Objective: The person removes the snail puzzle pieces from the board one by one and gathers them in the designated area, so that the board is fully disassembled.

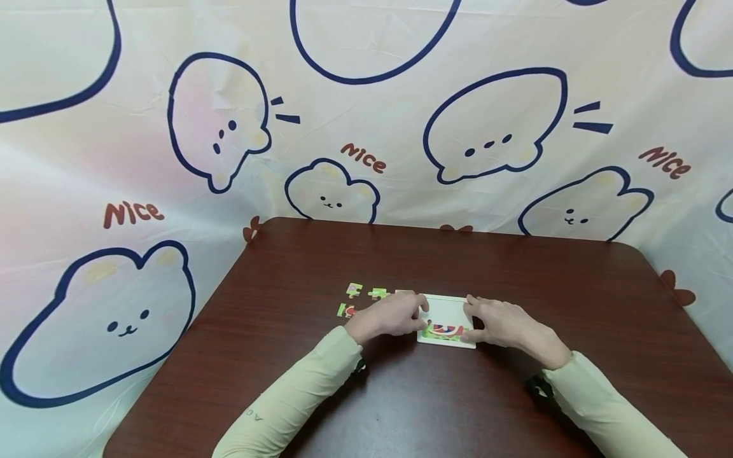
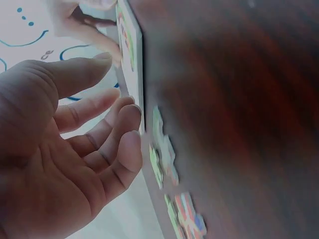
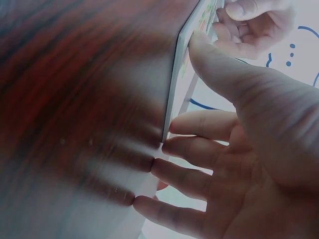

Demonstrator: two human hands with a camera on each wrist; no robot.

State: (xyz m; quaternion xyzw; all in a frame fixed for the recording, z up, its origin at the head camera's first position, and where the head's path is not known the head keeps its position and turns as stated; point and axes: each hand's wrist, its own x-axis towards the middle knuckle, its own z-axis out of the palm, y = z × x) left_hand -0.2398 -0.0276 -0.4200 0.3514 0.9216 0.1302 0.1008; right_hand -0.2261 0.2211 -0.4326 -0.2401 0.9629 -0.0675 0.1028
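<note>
A white puzzle tray (image 1: 446,310) lies flat on the table, with joined jigsaw pieces (image 1: 444,332) in green, red and white along its near side. My left hand (image 1: 395,313) hovers at the tray's left edge, its fingers loosely bent; in the left wrist view nothing sits between thumb and fingers. At the right edge is my right hand (image 1: 506,321). Its thumb rests on the near right part of the tray in the right wrist view, while the other fingers touch the far right corner and the table beside it.
Loose jigsaw pieces (image 1: 354,290) lie left of the tray, some partly hidden behind my left hand. More loose pieces (image 2: 188,214) show in the left wrist view. The dark brown table (image 1: 458,407) is bordered by a pale cartoon-printed cloth (image 1: 401,114).
</note>
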